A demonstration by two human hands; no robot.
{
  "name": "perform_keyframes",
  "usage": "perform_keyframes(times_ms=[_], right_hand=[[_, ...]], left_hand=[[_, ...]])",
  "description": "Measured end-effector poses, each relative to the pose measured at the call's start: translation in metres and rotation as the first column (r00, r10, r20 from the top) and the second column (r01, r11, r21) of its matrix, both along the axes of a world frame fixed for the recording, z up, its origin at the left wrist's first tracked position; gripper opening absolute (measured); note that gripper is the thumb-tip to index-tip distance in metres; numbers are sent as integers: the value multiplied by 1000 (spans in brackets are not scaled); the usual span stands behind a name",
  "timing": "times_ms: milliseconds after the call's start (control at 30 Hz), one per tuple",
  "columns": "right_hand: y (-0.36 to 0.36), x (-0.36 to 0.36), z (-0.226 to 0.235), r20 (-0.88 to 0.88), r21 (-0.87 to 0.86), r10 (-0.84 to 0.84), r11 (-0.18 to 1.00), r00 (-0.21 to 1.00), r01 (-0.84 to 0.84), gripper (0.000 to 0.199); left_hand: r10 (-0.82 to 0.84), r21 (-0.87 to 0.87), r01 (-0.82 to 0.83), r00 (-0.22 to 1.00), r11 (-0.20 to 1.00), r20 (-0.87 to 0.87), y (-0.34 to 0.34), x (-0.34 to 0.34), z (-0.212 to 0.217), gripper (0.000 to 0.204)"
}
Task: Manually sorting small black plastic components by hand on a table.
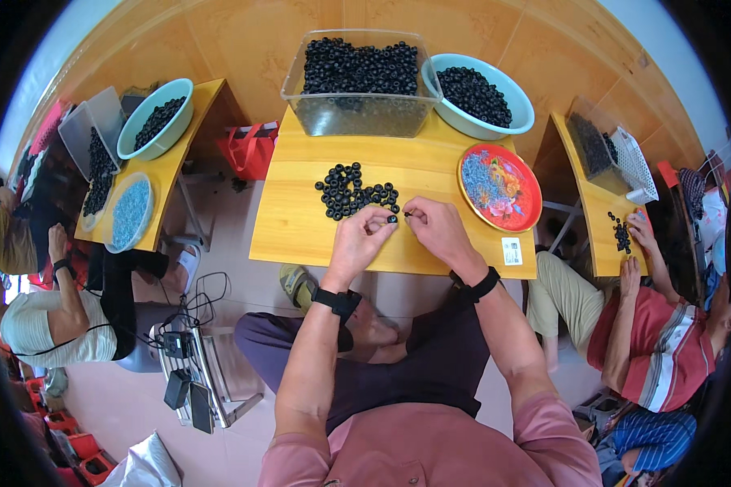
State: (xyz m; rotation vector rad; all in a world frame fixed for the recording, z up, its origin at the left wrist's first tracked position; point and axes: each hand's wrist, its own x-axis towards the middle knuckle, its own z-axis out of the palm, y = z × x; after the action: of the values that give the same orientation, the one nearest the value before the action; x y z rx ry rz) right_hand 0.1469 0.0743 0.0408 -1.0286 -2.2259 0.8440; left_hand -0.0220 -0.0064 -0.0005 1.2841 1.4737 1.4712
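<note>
Both of my hands meet over the yellow table (300, 235), just in front of a loose pile of black round pieces with centre holes (353, 191). Thumb and fingers of my left hand (361, 239) pinch one black round piece (392, 219), its holed face partly showing. Close beside it, my right hand (439, 231) is closed in a pinch, its fingertips pointing toward that piece. A tiny dark bit seems to be at those fingertips, too small to name. Each wrist wears a black band.
A clear bin (365, 114) and a light-blue basin (518, 104) of black pieces stand at the back. A red floral tray (528, 191) with small bluish pieces sits right, near a white label card (512, 251). People work at side tables; a metal stool (211, 373) with cables stands left.
</note>
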Motion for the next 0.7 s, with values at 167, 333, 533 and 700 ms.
perform_keyframes(times_ms=[167, 333, 533, 700], right_hand=[[-9, 3, 4, -132, -162, -23, 987, 991, 1, 16], [-10, 4, 0, -212, -141, -13, 990, 977, -18, 15], [-14, 2, 1, -215, -149, -54, 989, 975, 22, 11], [-19, -1, 1, -168, 94, 1, 995, 986, 15, 12]], left_hand=[[-31, -50, 28, 999, 998, -41, 1, 0, 4, 20], [-32, -63, 28, 998, 998, -58, 0, 1, 5, 22], [-45, -71, 41, 997, 997, -56, 0, 0, 4, 18], [-39, -66, 32, 993, 997, -112, -1, 1, 6, 19]])
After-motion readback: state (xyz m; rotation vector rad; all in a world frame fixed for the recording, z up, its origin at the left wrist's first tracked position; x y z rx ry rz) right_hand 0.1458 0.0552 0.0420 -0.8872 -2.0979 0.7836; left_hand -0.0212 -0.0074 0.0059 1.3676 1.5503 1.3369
